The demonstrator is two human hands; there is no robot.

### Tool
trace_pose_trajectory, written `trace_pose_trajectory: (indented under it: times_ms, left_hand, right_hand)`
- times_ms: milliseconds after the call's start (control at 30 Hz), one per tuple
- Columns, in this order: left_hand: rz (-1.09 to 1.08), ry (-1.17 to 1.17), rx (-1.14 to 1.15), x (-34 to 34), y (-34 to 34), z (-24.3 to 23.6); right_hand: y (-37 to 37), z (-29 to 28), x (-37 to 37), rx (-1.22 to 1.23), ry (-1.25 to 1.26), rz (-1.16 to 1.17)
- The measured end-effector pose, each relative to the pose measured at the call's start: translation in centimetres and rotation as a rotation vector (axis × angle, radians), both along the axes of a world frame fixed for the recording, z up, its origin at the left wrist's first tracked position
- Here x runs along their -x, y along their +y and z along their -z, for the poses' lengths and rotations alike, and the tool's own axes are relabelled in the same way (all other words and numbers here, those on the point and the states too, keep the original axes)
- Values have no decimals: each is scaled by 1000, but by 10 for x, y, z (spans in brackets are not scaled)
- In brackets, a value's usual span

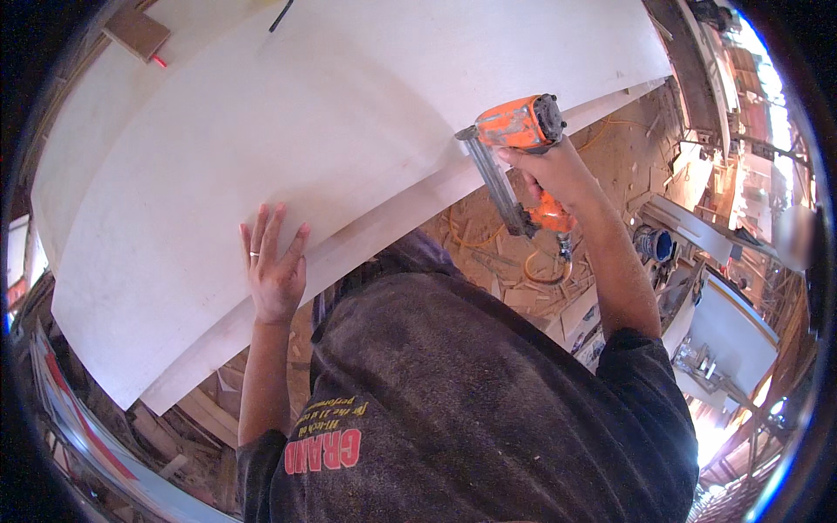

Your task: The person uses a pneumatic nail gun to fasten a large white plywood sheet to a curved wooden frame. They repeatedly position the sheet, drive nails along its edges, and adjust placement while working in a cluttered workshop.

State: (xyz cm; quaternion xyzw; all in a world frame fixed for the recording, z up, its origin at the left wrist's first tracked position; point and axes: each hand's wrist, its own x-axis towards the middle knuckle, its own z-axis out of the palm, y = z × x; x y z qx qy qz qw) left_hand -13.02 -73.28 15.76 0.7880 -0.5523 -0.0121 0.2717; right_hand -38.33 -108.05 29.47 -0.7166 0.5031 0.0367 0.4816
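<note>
A large pale sheet of board [227,148] fills the upper left, with a second sheet [392,213] showing beneath along its near edge. My left hand [277,270] lies flat on the top sheet near that edge, fingers spread, a ring on one finger. In my right hand [542,174] is an orange nail gun [514,125], my fingers wrapped round its grip. Its nose meets or hovers just over the sheet near the edge; I cannot tell which. The grey magazine [495,179] slants down toward me. A hose fitting [565,248] hangs at the grip's lower end.
A yellow air hose [545,279] loops over the floor, which is littered with wood scraps. A blue round container [654,244] stands to the right. On the sheet's far side lie a brown block [137,35] and a dark thin stick [281,16].
</note>
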Motion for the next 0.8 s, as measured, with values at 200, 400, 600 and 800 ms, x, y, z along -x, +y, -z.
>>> trace_pose_trajectory:
  times_ms: [200, 400, 600, 800]
  left_hand:
    - [-4, 21, 6, 0, 0, 2]
    - [-4, 12, -12, 4, -13, -5]
    - [4, 45, -13, 9, -25, -16]
    - [6, 38, -45, 11, -28, -15]
  right_hand:
    - [0, -2, -5, 18, 76, -9]
    - [3, -14, -15, -29, 85, -23]
    - [7, -18, -22, -64, 60, -58]
    - [11, -19, -27, -53, 66, -79]
